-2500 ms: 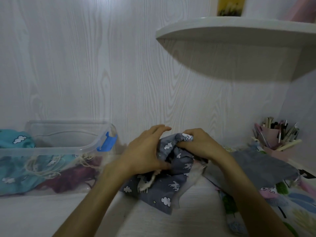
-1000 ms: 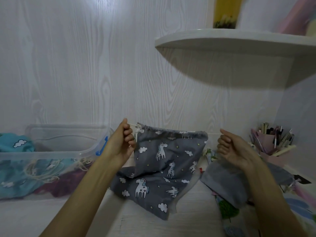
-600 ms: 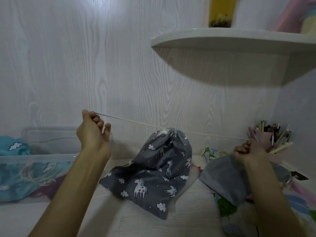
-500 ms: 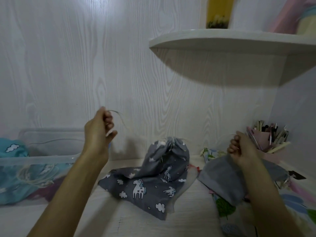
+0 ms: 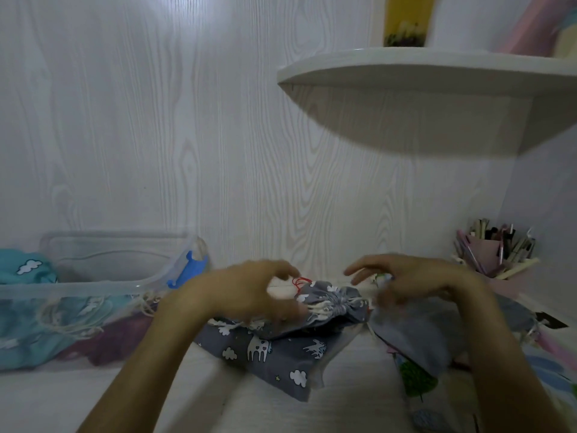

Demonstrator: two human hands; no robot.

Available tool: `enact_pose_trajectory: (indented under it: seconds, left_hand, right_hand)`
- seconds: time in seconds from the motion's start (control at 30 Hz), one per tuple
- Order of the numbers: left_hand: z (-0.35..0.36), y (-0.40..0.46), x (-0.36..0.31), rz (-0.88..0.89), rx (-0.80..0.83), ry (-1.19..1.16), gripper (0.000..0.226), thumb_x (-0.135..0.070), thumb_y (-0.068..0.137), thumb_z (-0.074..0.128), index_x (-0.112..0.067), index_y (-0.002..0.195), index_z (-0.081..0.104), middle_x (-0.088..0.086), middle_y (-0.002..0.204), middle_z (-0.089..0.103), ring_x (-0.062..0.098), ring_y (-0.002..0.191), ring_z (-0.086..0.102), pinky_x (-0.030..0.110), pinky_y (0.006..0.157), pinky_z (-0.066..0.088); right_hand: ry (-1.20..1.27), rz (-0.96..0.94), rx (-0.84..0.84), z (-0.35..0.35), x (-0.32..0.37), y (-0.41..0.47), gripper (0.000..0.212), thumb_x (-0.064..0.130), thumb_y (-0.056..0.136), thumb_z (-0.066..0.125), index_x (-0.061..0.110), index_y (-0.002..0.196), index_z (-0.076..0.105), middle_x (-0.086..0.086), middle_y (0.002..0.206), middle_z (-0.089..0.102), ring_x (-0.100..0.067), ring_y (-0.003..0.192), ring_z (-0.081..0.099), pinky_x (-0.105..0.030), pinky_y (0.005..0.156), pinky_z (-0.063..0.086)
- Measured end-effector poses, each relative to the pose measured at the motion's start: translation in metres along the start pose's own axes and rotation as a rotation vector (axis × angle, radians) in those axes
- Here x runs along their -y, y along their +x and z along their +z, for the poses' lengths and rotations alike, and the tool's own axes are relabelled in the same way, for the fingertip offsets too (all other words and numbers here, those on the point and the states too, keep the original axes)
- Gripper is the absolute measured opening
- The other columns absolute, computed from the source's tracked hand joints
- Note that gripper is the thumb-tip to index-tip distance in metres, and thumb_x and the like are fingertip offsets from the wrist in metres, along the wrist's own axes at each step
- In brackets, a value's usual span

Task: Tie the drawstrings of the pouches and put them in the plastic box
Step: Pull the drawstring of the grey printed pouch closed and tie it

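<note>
Here your grey unicorn pouch [image 5: 274, 345] lies on the desk [image 5: 46, 398] in front of you, its neck gathered tight into a bunch that points toward your right, with the cream drawstring [image 5: 331, 307] wound around the puckered cloth. Your left hand [image 5: 249, 292] sits over the pouch's near-left side, fingers curled down toward the fabric, though motion blur hides whether they actually pinch cloth or cord. Your right hand [image 5: 415, 276] hovers at the gathered neck, index finger stretched leftward above it and the other fingers bent low at the cord's end; the blur there is too heavy to tell whether they grip it. A small red loop [image 5: 299, 281] shows between your two hands, just behind the pouch. Touching the pouch on its right is a plain grey pouch [image 5: 418, 335], lying partly over colourful printed fabric [image 5: 418, 379]. At the left the clear plastic box [image 5: 93, 285] stands against the wall, its blue latch [image 5: 187, 270] facing you, with turquoise cloud-print pouches [image 5: 28, 320] and a dark purple one [image 5: 115, 339] inside. A pink pen holder [image 5: 490, 254] stands at the far right, under the white shelf [image 5: 437, 70].
</note>
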State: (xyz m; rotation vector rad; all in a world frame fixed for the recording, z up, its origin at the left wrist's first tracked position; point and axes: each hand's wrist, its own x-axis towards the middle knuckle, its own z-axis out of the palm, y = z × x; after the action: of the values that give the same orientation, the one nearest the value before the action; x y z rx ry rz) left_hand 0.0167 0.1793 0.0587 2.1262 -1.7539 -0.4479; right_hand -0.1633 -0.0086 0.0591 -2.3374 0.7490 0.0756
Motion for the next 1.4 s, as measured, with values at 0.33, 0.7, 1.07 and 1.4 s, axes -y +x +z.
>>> enact_pose_trajectory:
  seconds: [0.33,0.7,1.07,1.4]
  left_hand:
    - [0.017,0.033,0.024,0.006,-0.535,0.276,0.020,-0.032,0.093,0.053,-0.025,0.085,0.071,-0.005,0.080,0.073,0.014,0.077,0.067,0.033,0.072,0.053]
    - [0.008,0.031,0.044,-0.144,-0.815,0.204,0.029,-0.028,0.101,0.036,-0.020,0.096,0.063,-0.004,0.068,0.055,0.017,0.063,0.049,0.029,0.056,0.032]
    - [0.001,0.019,0.025,0.140,-0.506,0.173,0.022,-0.025,0.096,0.051,-0.028,0.109,0.067,-0.009,0.102,0.063,0.008,0.096,0.059,0.027,0.085,0.048]
    - [-0.007,0.002,0.011,-0.126,-0.512,-0.056,0.006,-0.026,0.078,0.073,-0.028,0.081,0.068,-0.009,0.086,0.070,0.011,0.079,0.065,0.028,0.069,0.053]
  right_hand:
    - [-0.074,-0.121,-0.531,0.016,0.005,0.019,0.006,0.020,0.083,0.070,0.016,0.087,0.074,-0.005,0.073,0.073,-0.008,0.056,0.063,-0.015,0.054,0.048]
    - [0.356,-0.441,-0.632,0.020,0.020,0.015,0.028,0.027,0.093,0.055,0.008,0.081,0.073,0.001,0.077,0.073,-0.007,0.044,0.051,-0.011,0.044,0.035]
    - [0.135,-0.270,-0.464,0.039,0.045,0.026,0.054,0.040,0.071,0.077,0.034,0.119,0.053,0.016,0.069,0.050,0.005,0.059,0.051,-0.014,0.061,0.042]
    - [0.222,-0.266,-0.478,0.053,0.056,0.035,0.022,0.040,0.088,0.060,0.030,0.074,0.074,0.015,0.081,0.069,0.000,0.090,0.059,-0.015,0.081,0.040]
